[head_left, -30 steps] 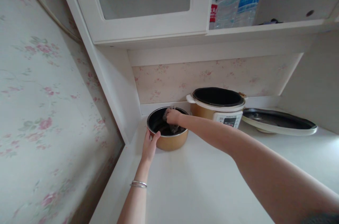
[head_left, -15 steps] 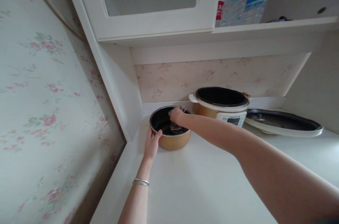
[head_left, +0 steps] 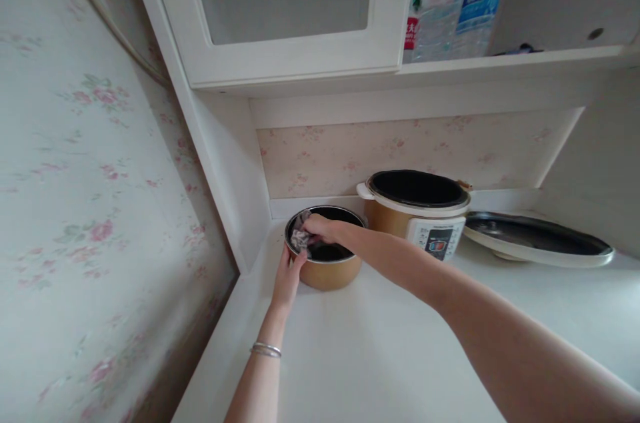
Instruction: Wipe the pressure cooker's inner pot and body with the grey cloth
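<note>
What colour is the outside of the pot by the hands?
The cooking pot is golden tan outside, best in the head view.

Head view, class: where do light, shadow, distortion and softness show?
Head view: pale glare on the counter at far right; shadow band down the wallpaper beside the cabinet; the lid seems stretched near the frame's right edge; the cloth in the right hand looks soft.

Place: you are in a home, apparently a kitchen or dining corner.
Wallpaper (head_left: pixel 100 229): pink-flowered, beside you.
Cupboard (head_left: pixel 295 59): white, glass-fronted, above your desk (head_left: pixel 390 343).
Shelf (head_left: pixel 525 61): plastic bottles (head_left: pixel 480 6) facing you.
Cooker (head_left: pixel 393 217): household kind, next to your pot (head_left: pixel 330 274).
</note>
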### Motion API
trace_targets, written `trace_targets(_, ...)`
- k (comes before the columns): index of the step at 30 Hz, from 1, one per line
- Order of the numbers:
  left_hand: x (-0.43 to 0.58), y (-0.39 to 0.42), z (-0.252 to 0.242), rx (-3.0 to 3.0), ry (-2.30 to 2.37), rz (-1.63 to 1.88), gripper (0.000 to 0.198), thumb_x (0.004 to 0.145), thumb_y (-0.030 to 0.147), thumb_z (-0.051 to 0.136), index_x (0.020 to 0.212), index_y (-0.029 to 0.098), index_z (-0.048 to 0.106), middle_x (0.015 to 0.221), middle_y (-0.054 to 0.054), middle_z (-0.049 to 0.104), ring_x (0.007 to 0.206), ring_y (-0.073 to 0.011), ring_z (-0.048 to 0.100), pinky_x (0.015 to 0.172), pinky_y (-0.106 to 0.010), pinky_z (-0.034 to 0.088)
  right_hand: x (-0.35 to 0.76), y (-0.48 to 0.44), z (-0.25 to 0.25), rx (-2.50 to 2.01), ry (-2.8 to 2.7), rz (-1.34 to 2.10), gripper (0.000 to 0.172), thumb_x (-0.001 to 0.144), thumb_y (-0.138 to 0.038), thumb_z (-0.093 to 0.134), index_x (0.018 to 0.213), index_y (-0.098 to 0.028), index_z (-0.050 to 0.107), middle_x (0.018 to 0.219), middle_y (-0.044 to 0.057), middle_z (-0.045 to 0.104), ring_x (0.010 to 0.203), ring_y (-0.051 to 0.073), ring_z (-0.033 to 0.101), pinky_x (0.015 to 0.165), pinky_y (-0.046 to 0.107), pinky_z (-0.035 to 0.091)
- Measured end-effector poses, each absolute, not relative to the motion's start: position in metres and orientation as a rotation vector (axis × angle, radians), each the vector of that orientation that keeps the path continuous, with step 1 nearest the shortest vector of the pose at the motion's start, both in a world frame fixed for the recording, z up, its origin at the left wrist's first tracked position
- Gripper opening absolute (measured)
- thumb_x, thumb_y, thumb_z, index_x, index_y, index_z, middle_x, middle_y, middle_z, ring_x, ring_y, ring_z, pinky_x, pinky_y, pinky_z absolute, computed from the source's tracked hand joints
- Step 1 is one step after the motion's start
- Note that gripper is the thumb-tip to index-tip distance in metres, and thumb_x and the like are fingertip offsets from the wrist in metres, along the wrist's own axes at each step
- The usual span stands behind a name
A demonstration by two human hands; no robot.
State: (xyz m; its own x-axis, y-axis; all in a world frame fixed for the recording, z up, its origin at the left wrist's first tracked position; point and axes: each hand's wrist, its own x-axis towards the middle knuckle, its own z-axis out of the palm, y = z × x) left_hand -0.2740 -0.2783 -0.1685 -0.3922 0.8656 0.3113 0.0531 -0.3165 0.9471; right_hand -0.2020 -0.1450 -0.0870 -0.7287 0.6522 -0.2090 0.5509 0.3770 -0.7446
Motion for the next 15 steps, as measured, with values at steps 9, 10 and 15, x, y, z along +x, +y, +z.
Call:
trace_targets(9,-0.272,-0.278,-0.170,1.196,1.347,1.775,0.059,0.084,0.041,0.060,0.138,0.027,0.043,0.141,-0.002,0.048,0.133,-0.0226,0.039,0.114,-0.038,0.023,-0.215,-0.142,-0.089,-1.152,-2.265,1.384,0.022,0.093,-0.016,0.044,0.111,-0.014,0.055,0.100,0.008,0.065,0.078,0.012,0.064,0.064,0.022,0.053)
trace_targets(10,-0.272,-0.278,-0.170,1.201,1.355,1.775,0.059,0.084,0.041,0.060,0.138,0.027,0.044,0.141,-0.002,0.049,0.133,-0.0229,0.039,0.114,-0.039,0.023,-0.209,-0.142,-0.089,-1.130,-2.295,1.427,0.022,0.089,-0.013,0.046,0.109,-0.014,0.057,0.097,0.007,0.066,0.076,0.012,0.064,0.063,0.021,0.053)
trace_targets(15,-0.272,-0.278,-0.171,1.165,1.392,1.790,0.062,0.081,0.042,0.063,0.138,0.025,0.044,0.140,-0.003,0.050,0.134,-0.0256,0.039,0.113,-0.039,0.025,-0.167,-0.134,-0.081,-1.016,-2.858,1.432,0.019,0.069,-0.011,0.065,0.088,-0.015,0.066,0.070,-0.001,0.067,0.063,0.014,0.064,0.060,0.023,0.053)
